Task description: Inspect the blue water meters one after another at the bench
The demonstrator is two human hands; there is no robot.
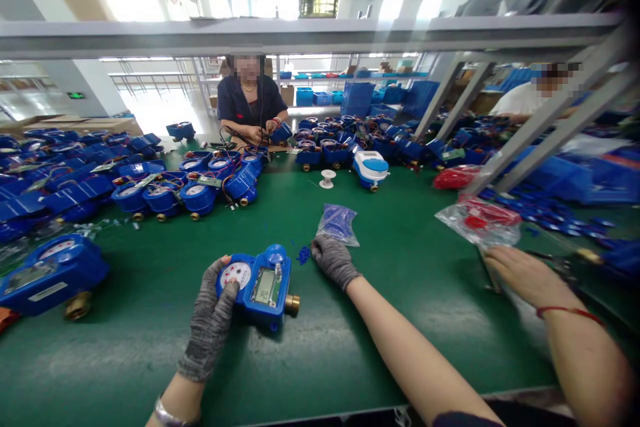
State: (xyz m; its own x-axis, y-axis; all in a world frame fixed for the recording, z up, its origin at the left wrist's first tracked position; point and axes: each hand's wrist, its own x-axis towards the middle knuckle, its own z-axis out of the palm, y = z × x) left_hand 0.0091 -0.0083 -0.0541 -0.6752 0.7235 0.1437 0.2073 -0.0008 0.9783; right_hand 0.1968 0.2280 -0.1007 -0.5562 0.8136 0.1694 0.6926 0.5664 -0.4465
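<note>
My left hand (213,313), in a grey fingerless glove, grips a blue water meter (273,290) by its round dial end. The meter has a small LCD display, a raised blue cap and a brass threaded fitting, and is tilted above the green table. Gloved too, my right hand (335,261) has its fingers curled beside a small heap of tiny blue parts (303,254). What those fingers hold, if anything, is hidden. Just beyond it lies a clear plastic bag (339,222) with blue contents.
Rows of blue meters (160,199) with wires cover the left and back. A white spool (327,179) and a white-and-blue meter (371,168) stand mid-table. At right are red-filled bags (480,220) and a co-worker's hand (525,273). Another person (253,103) sits opposite.
</note>
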